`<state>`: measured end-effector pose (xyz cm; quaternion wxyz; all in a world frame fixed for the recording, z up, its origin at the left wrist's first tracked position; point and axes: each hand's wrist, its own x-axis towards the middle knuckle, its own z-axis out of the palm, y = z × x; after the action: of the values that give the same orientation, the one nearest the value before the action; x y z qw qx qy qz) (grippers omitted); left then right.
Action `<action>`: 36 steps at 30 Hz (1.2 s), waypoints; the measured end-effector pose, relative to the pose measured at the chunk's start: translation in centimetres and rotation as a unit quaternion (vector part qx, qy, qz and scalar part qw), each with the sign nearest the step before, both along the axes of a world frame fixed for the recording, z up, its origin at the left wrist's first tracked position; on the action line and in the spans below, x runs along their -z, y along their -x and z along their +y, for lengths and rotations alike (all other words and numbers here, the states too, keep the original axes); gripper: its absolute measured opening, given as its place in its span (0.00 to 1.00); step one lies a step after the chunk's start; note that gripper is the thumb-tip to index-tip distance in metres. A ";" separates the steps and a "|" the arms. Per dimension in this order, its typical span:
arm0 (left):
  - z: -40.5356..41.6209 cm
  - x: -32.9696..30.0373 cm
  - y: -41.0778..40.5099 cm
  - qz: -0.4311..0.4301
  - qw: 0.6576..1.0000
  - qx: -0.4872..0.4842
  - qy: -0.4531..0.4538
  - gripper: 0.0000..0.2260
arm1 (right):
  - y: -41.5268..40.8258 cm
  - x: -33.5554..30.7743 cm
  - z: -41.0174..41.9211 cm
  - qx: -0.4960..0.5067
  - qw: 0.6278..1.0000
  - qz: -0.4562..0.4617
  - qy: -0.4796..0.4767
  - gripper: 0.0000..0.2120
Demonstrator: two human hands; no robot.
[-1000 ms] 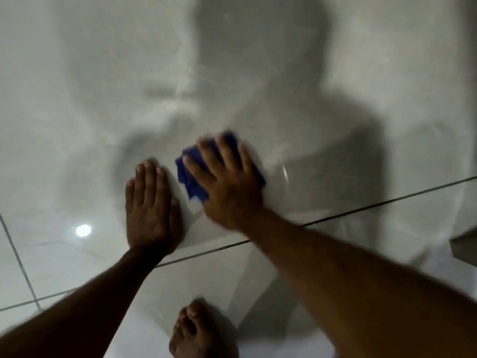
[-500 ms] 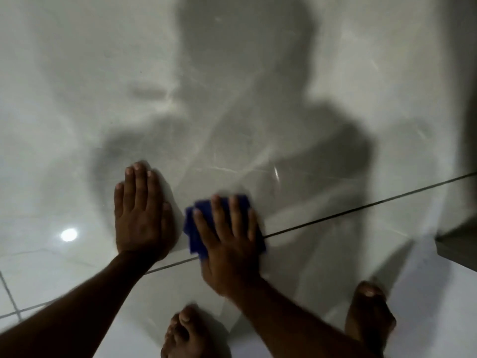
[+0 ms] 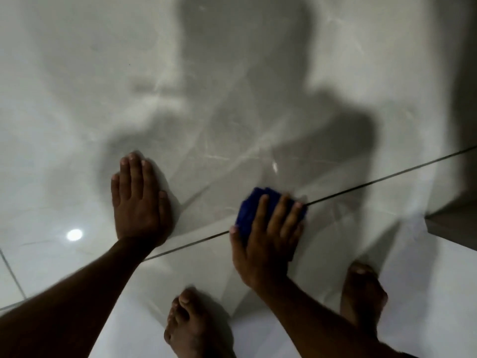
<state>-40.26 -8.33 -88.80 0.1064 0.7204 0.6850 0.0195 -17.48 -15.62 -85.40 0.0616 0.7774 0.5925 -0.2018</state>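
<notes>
Blue is the one strong colour: a bunched blue cloth [image 3: 254, 210] lies on the glossy pale grey marbled floor tiles [image 3: 77, 99], right on the thin dark grout line [image 3: 387, 177] that runs from lower left to upper right. The cloth's edges are blurred, so I cannot tell how it is folded.

The right hand [image 3: 265, 239] lies on top of the cloth. Its fingers [image 3: 277, 215] are spread and nearly straight, pressing the fabric flat against the floor rather than curling round it, and the thumb sticks out to the left just beside the cloth's near corner. The palm sits over the tile on the near side of the grout line.

The left hand [image 3: 139, 202] is planted flat on the far tile, fingers straight and close together, holding nothing. It is apart from the cloth, with bare tile between them, and its wrist lies just above the grout line.

A bare left foot [image 3: 196, 329] stands at the bottom centre. A bare right foot [image 3: 361, 298] stands at the lower right, partly behind the right forearm.

A large soft shadow of the person [image 3: 245, 99] falls across the far tile. A small round reflection of a lamp [image 3: 74, 234] shines left of the left wrist. At the right edge a darker grey surface [image 3: 454, 220] meets the tiles; what it is cannot be told.
</notes>
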 end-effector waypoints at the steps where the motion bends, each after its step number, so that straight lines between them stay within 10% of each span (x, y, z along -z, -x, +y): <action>1: -0.1 -0.3 0.0 0.003 1.000 -0.001 0.009 0.30 | 0.8 -0.4 -0.2 -0.037 0.999 0.019 0.018 0.41; 8: -0.2 -3.3 -2.5 0.032 0.989 -0.082 0.116 0.30 | -3.6 -3.8 2.3 -0.175 0.979 0.079 0.072 0.32; 12: -1.9 -5.9 -6.0 0.002 0.978 -0.133 0.160 0.31 | -3.0 -5.1 5.1 -0.107 0.987 0.011 0.119 0.25; 18: -4.2 -14.7 -9.6 -0.118 0.936 -0.244 0.224 0.29 | -2.2 -13.3 6.8 0.011 0.955 0.197 0.220 0.18; 24: -0.8 -37.4 -9.7 -0.416 0.732 -0.403 0.357 0.40 | -1.0 -37.3 8.1 0.160 0.916 0.346 0.124 0.24; 28: 2.0 -54.8 -8.2 -0.574 0.629 -0.317 0.417 0.23 | -1.7 -56.5 8.9 0.198 0.881 0.422 0.075 0.18; 33: 4.4 -74.9 -8.6 -0.636 0.647 -0.218 0.361 0.30 | -4.5 -76.1 9.0 0.212 0.863 0.459 0.009 0.19; 36: 4.4 -84.3 -10.8 -0.586 0.733 -0.169 0.303 0.29 | -6.1 -84.2 8.1 0.207 0.864 0.456 -0.042 0.20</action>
<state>-29.46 -3.90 -4.51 0.6941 0.3684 0.5672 0.2467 -11.34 -7.55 -1.18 -0.2914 0.7053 0.3876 -0.5171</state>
